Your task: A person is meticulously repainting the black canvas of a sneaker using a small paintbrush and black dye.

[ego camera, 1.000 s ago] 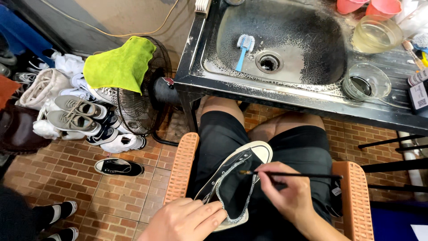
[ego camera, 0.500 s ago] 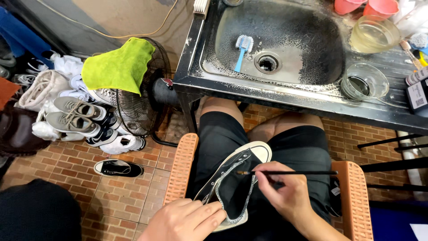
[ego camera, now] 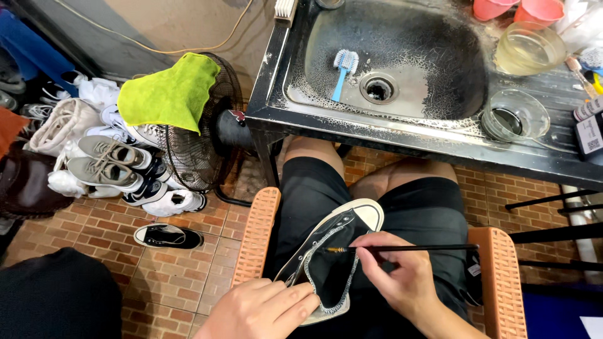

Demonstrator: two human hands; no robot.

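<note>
A black canvas sneaker (ego camera: 336,254) with a white toe cap and white stitching lies on my lap, toe toward the sink. My left hand (ego camera: 264,311) grips it at the heel end. My right hand (ego camera: 396,279) holds a thin black paintbrush (ego camera: 408,248) almost level, with its small tip touching the black canvas near the eyelets. I sit on an orange plastic chair (ego camera: 256,235) in black shorts.
A dark metal sink (ego camera: 402,56) ahead holds a blue brush (ego camera: 342,69). Two glass bowls (ego camera: 515,116) and pink cups (ego camera: 515,9) stand at its right. Left are a floor fan (ego camera: 195,150) draped with a green cloth (ego camera: 169,94), a pile of shoes (ego camera: 107,163), and one black sneaker (ego camera: 168,236) on brick floor.
The brush tip has shifted slightly along the shoe's canvas. A dark shape at the lower left has grown larger in view. My left hand stays on the heel.
</note>
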